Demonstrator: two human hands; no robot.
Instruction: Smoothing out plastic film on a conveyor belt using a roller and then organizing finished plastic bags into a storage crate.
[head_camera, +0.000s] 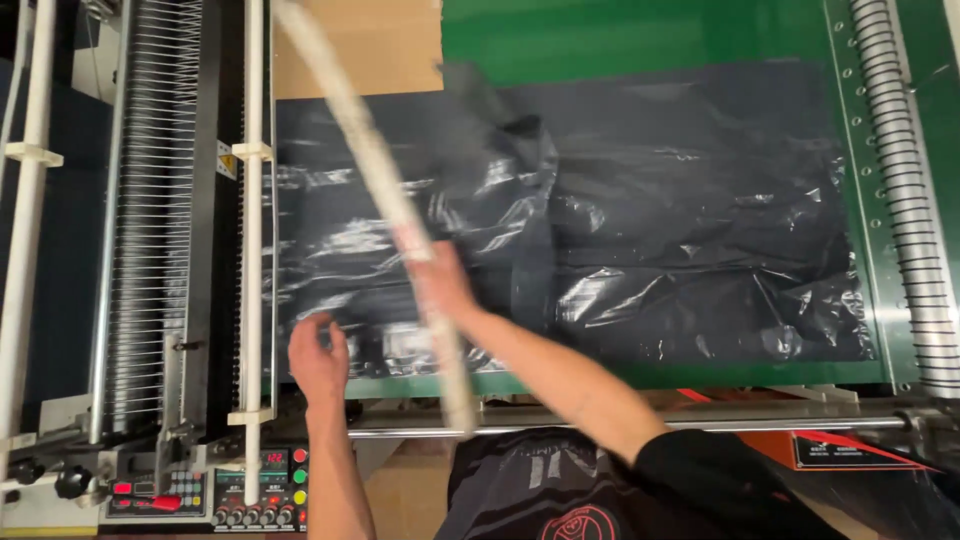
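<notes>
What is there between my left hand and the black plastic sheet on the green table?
Nothing visible. The left hand is at the near edge of the black plastic sheet, with no object between them. The blurred pale stick is in the right hand, further right.

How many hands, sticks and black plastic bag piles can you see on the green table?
Hands: 2, the left hand and the right hand
Pale sticks: 1, the stick in the right hand, blurred
Black plastic bag piles: 1, the pile on the green table
Total: 4
</notes>
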